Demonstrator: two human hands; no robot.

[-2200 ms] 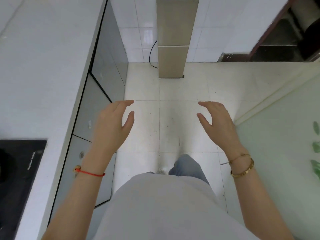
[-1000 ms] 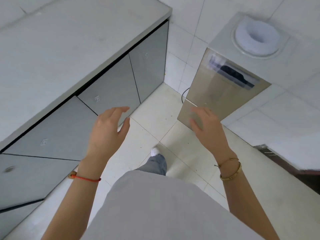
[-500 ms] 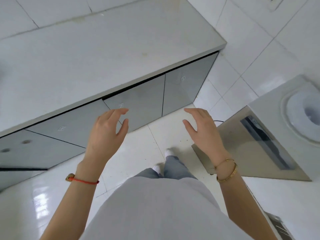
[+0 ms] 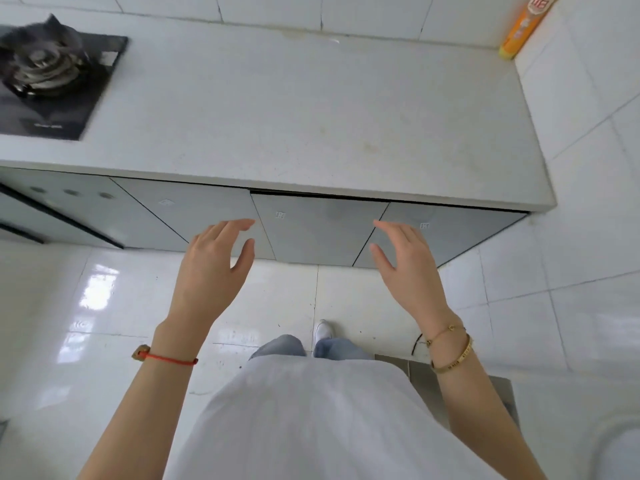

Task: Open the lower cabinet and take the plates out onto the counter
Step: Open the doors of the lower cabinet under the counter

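The white counter (image 4: 294, 109) runs across the upper view, with grey lower cabinet doors (image 4: 318, 230) beneath its front edge, all closed. My left hand (image 4: 214, 268) hovers open in front of the seam between the left and middle doors, touching nothing. My right hand (image 4: 405, 265) is open too, held before the seam between the middle and right doors. Both are apart from the doors. No plates are visible.
A black gas hob (image 4: 48, 84) sits on the counter's left end. An orange bottle (image 4: 523, 26) stands in the back right corner against the tiled wall. A beige appliance (image 4: 426, 375) is behind my right arm on the glossy tiled floor (image 4: 104, 306).
The view has swung round from along the floor to facing the counter and cabinet doors squarely. Both hands stay raised, open and empty in front of me.
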